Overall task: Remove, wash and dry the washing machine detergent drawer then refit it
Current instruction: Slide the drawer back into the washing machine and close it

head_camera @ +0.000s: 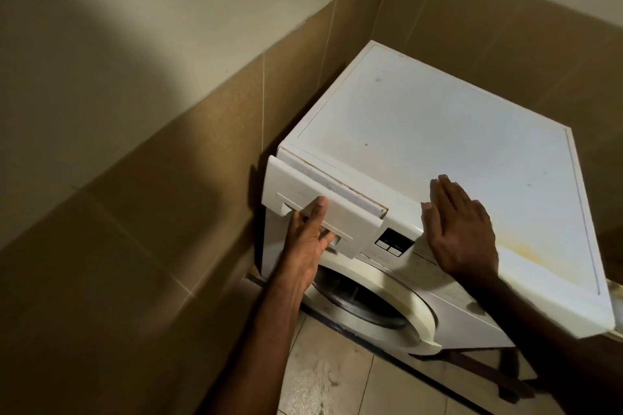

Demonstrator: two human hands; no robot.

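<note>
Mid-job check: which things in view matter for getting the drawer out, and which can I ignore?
Part of the job:
detergent drawer, pulled slightly out
left hand, fingers hooked in the drawer's recess
right hand, flat on the washing machine

Ignore:
control buttons
porthole door
tiled wall
floor tiles

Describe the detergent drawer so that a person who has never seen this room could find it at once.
A white washing machine stands in the corner of a tiled room. The detergent drawer is the white panel at the upper left of its front, above the round door and left of the small dark display. Unlike the flat panel beside it, it sticks out slightly, and the left hand grips its handle recess.
</note>
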